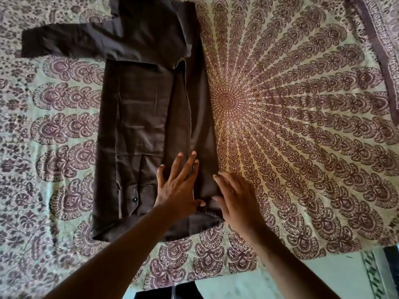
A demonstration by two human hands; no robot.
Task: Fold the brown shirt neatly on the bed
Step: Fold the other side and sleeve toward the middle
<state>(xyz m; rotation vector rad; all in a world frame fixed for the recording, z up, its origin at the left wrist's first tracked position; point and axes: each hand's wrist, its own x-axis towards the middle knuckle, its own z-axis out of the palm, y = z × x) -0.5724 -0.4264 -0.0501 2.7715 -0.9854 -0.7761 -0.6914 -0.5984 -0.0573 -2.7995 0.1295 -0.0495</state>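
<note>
The brown shirt point(142, 126) lies flat on the bed, left of the middle of the view, its length running from the near edge of the mattress toward the far side. Its right side is folded inward, making a long straight band point(194, 117) along the body, and that edge lines up just beside the centre of the printed medallion. One sleeve point(64, 43) stretches out to the left near the far end, lying flat on the cover. Two dark buttons point(134, 199) show near the lower left of the garment, where the front placket appears to lie, though the dark cloth makes the layers hard to separate.

The left hand point(178, 186) rests palm down on the folded band near the hem, fingers spread and straight, pressing on the fabric without gripping it. The right hand point(235, 201) lies flat just beside it at the shirt's right lower corner, fingers loosely extended, partly on the cloth and partly on the bed cover; it pinches nothing that can be seen. Both bare forearms reach in from the bottom of the view.

The bedspread point(302, 117) beneath is pale with a maroon mandala print radiating from its centre. A second printed cloth point(380, 35) with a dark border lies at the far right corner.
</note>
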